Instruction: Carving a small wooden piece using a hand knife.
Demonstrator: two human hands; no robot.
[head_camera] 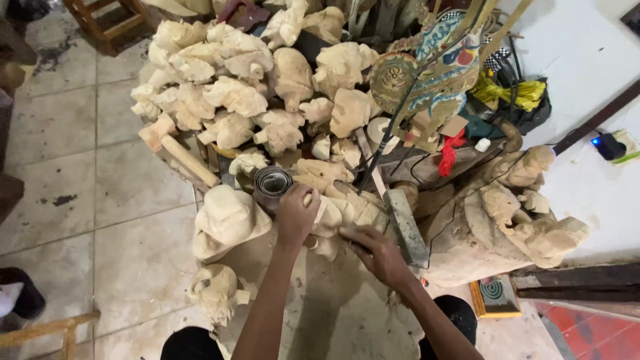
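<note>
1. Pale, unpainted wood makes up the small carved figure [333, 217] that both hands work on; it lies just below the middle of the view, at about 6 o'clock from the big heap.
2. The left hand [297, 215] is closed around the upper end of that carved figure, fingers curled over it.
3. The right hand [377, 252] lies at 4 o'clock from the left hand, fingers pressed flat against the figure's lower side; whether it pinches anything small there, I cannot tell.
4. A dark roll of sandpaper [272, 185] stands at 11 o'clock from the left hand, just beside its knuckles.
5. A grey flat stone block [405, 227] lies at 1 o'clock from the right hand, close by.
6. A large rounded carving [227, 221] sits at 9 o'clock from the left hand, and a smaller one [215, 288] at 7 o'clock.
7. The heap of raw wooden carvings [233, 93] fills the 12 o'clock area, with a painted puppet [433, 73] at 1 o'clock.
8. A rough carved group [520, 213] stands at 3 o'clock.
9. Tiled floor [80, 200] spreads at 9 o'clock.
</note>
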